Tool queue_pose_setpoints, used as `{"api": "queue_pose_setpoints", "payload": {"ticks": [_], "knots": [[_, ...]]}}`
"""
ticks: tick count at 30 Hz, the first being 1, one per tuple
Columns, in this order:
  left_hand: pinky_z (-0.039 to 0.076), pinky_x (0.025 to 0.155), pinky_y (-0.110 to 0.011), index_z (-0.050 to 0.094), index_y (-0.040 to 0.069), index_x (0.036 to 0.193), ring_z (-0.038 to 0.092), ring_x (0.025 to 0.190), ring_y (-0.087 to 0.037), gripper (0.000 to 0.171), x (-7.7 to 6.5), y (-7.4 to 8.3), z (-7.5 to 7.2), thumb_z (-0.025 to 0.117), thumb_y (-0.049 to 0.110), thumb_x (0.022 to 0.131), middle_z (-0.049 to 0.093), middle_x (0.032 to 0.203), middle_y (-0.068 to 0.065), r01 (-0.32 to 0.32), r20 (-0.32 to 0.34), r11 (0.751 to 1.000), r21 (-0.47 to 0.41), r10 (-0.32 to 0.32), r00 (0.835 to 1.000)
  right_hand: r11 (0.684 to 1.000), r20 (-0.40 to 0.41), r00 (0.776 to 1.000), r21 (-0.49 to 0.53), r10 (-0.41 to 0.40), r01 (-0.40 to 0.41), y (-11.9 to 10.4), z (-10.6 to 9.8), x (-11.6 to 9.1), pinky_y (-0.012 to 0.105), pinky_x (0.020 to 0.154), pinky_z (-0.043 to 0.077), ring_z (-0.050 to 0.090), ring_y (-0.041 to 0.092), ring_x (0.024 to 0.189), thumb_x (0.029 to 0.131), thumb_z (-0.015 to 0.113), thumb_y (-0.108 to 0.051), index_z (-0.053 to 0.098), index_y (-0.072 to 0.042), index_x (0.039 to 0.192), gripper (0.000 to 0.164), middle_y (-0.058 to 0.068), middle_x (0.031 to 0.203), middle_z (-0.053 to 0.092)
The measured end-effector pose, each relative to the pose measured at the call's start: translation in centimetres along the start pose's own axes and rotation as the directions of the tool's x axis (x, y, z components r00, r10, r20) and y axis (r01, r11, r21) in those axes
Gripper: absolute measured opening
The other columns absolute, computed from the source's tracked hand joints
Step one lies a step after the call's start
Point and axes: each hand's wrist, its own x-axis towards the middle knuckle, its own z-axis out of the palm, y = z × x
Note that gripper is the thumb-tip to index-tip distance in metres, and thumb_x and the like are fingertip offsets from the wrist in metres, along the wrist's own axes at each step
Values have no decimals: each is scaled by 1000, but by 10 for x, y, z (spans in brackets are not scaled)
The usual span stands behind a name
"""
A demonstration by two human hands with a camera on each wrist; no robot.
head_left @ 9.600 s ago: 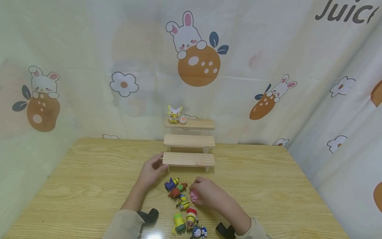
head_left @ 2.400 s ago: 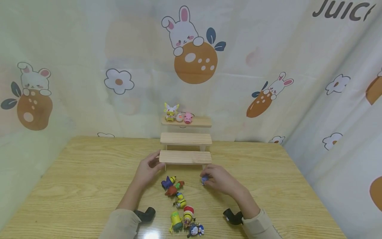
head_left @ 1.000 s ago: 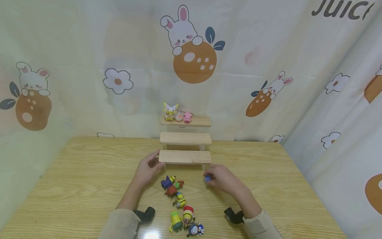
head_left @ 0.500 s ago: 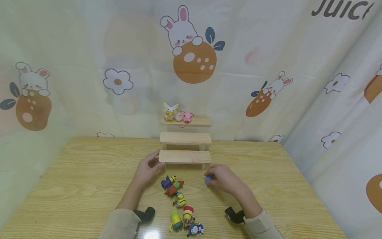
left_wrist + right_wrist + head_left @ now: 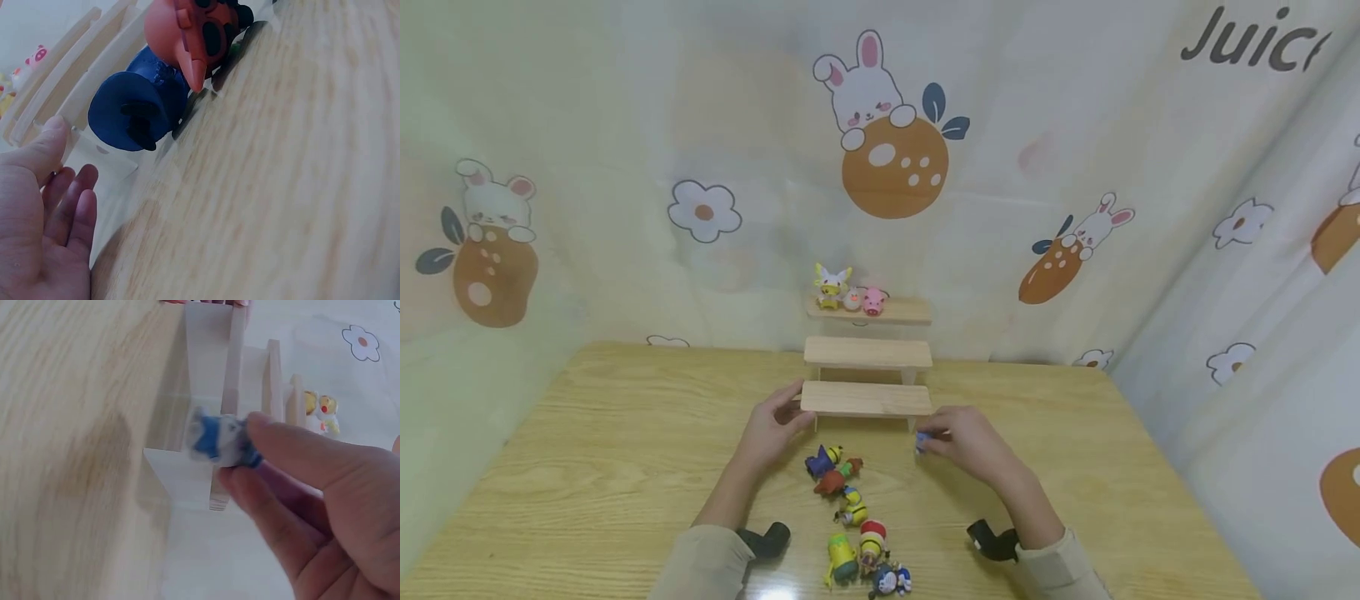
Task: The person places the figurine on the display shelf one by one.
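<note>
Pinching a small blue-and-white figure (image 5: 219, 439) near the wooden stand (image 5: 865, 398)

The right hand (image 5: 966, 442) grips the figure, blurred in the wrist view, between bent fingers and thumb, near the right end of the lowest step. The left hand (image 5: 769, 432) touches that step's left end with its thumb, the other visible fingers loosely bent. On the top step sit a yellow-and-white figure (image 5: 830, 288), a little white one (image 5: 852, 300) and a pink pig (image 5: 873, 302); more figures, including a yellow-and-green one (image 5: 842, 558), lie on the table (image 5: 647, 467).
</note>
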Motion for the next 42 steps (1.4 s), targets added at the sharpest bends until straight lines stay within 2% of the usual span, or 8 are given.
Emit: {"api": "queue_pose_setpoints", "payload": {"ticks": [6,10,18,22,29,33,39,42], "knots": [[52,95,-33,40,11,144,61,110,-27,66,-1,-4,2,70,23,87,48,141,-10,13,18,1000,-11,-12,1000,999,-95,995,29,19,-16,-2,-7,3,25,78,59,69,17,90,85,70,-13,73,-4,104,21,7,103,71],[52,95,-35,42,11,143,62,108,-26,66,-1,-2,2,70,25,86,52,136,-11,7,-1,1000,10,-7,1000,1000,-164,987,30,8,-3,-4,-21,16,26,77,59,69,18,89,85,71,-14,73,-4,103,20,8,102,71],[53,93,-32,41,8,143,62,108,-28,66,0,-2,3,70,22,86,50,139,-14,-7,2,1000,11,7,1000,993,-323,940,-82,-107,85,-8,-58,56,30,73,60,71,26,88,83,73,-14,74,-1,100,21,15,101,72],[53,93,-31,41,7,143,62,108,-28,66,1,-3,2,70,21,86,49,141,-14,-10,6,1000,12,10,1000,986,-326,936,-139,-135,94,-14,-75,77,32,74,60,71,25,88,84,71,-15,74,-2,102,22,14,104,72],[53,95,-34,41,8,143,62,109,-29,65,-1,0,1,70,20,86,48,142,-15,-4,-2,1000,12,4,1000,972,-291,945,-221,-150,86,-19,-92,113,35,80,59,70,25,92,87,69,-17,73,-2,105,24,13,106,72],[53,93,-33,42,9,143,62,108,-28,65,-2,0,1,70,21,86,49,141,-14,5,-12,1000,15,-5,1000,967,-278,951,-246,-132,62,-16,-93,130,34,81,58,70,25,94,87,69,-16,72,-3,106,23,13,104,72],[53,93,-33,43,11,143,63,107,-26,65,-2,0,1,71,22,85,52,138,-11,20,-16,1000,24,-19,1000,980,-249,966,-198,-65,15,-10,-86,147,32,84,57,68,26,98,88,68,-14,72,-3,108,23,14,106,69],[53,94,-34,44,11,142,63,107,-26,66,-1,0,1,72,23,84,52,137,-10,16,-18,999,34,-15,1000,979,-247,967,-205,-58,6,-10,-81,155,33,85,57,67,25,97,87,69,-16,73,-4,106,22,13,105,70]]}}
